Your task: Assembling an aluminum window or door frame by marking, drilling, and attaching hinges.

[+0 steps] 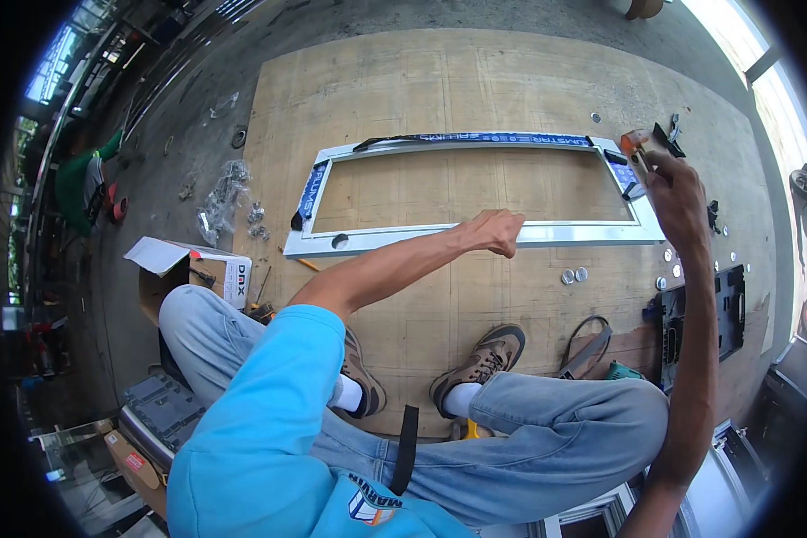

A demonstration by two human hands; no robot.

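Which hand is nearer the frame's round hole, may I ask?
The left hand, right of the hole; the right hand is farther, at the right end of the frame.

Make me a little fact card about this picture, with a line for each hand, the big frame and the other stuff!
Left hand: at the near bar of the white frame; grip unclear
Right hand: holding an orange-headed tool by the frame's right end
Frame: rectangular, lying on a wooden board
Frame covering: blue film on parts of it
Right side: open dark case
Far left: another person in green
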